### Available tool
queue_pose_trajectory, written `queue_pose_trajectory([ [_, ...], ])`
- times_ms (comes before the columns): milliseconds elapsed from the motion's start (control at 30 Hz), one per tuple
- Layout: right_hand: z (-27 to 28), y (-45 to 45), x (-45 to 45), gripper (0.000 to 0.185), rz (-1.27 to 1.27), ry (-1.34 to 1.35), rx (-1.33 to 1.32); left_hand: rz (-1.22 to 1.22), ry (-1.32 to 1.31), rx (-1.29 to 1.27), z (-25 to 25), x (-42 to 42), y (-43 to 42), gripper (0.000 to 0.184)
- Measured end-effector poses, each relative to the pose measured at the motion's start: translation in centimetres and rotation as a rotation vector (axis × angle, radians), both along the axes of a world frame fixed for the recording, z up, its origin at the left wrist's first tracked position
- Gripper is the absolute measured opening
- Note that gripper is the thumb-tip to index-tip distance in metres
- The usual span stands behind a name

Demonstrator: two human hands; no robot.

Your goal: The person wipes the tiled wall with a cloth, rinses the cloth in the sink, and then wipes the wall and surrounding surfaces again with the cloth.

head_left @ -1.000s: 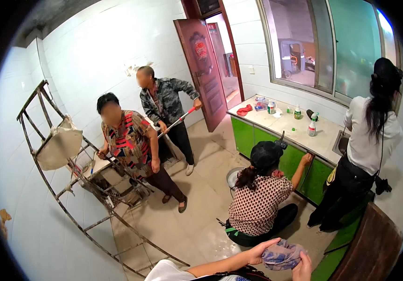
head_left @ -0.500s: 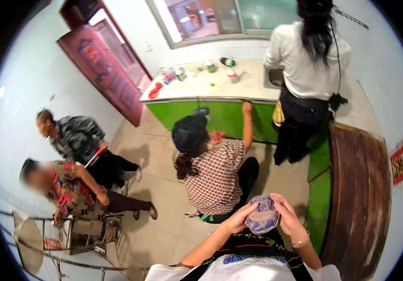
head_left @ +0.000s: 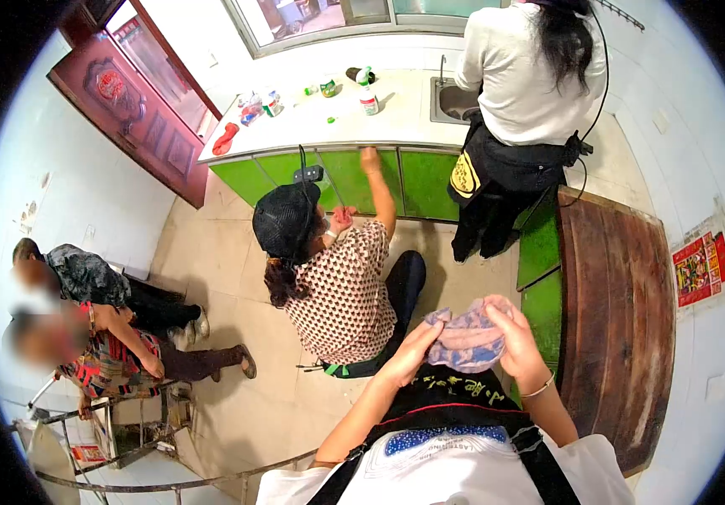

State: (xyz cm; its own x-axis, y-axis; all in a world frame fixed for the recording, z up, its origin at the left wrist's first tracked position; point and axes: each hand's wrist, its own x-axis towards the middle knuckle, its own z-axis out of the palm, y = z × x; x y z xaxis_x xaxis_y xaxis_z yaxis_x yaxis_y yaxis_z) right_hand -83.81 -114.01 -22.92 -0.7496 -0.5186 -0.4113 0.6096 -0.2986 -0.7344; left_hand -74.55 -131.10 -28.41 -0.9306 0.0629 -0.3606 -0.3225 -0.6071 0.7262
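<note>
Worktop (head_left: 295, 130) along far side, above green cabinet doors (head_left: 425, 185); dark wooden panel (head_left: 615, 328) at right; black apron (head_left: 455, 406) at near centre; rumpled blue-and-pink patterned cloth (head_left: 468, 345) in front of apron, pinched at opposite edges by left hand (head_left: 417, 349) and right hand (head_left: 518, 335); bracelet (head_left: 539, 390) on right wrist.

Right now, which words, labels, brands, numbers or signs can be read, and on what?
"LASTERING", apparently, on the wearer's white printed shirt; the rest too small.
Yellow characters on black apron: too blurred.
Red rectangular poster: too blurred.
Yellow patch on white-topped person's hip: too small.
White plastic bottle's label: too small.
Round red door emblem: unclear.
</note>
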Motion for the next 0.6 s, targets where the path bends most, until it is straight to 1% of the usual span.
queue_pose_trajectory([
  [33, 0.6, 0.2, -0.8, 0.017, -0.012, 0.027, -0.01, -0.002, -0.042, -0.015, -0.1, -0.3, 0.2, 0.047],
  [167, 1.0, 1.6, -3.6, 0.015, -0.03, 0.098, -0.001, -0.023, -0.015, -0.103, -1.0, -1.5, 0.6, 0.044],
  [267, 2.7, 2.4, -4.9, 0.015, -0.024, 0.092, 0.019, 0.038, -0.067, -0.202, -1.8, -1.5, 0.7, 0.03],
  [300, 3.2, 2.7, -5.1, 0.015, -0.04, 0.121, 0.043, 0.055, -0.073, -0.198, -2.1, -1.3, 0.6, 0.03],
  [367, 4.1, 2.8, -5.4, 0.015, -0.11, 0.149, 0.113, 0.147, -0.046, -0.246, -2.0, -0.8, 0.3, 0.02],
  [400, 4.3, 3.0, -5.6, 0.015, -0.096, 0.142, 0.115, 0.173, -0.107, -0.239, -1.0, -0.7, 0.5, 0.015],
  [467, 4.6, 3.3, -5.7, 0.014, -0.117, 0.202, 0.139, 0.195, -0.089, -0.158, -1.0, -0.2, 0.7, 0.013],
  [533, 5.0, 3.1, -5.6, 0.015, -0.122, 0.179, 0.157, 0.18, -0.091, -0.161, -0.8, -0.1, 0.7, 0.013],
  [600, 5.7, 3.1, -5.6, 0.016, -0.058, 0.122, 0.132, 0.163, -0.088, -0.162, -0.8, 0.1, 0.9, 0.013],
])
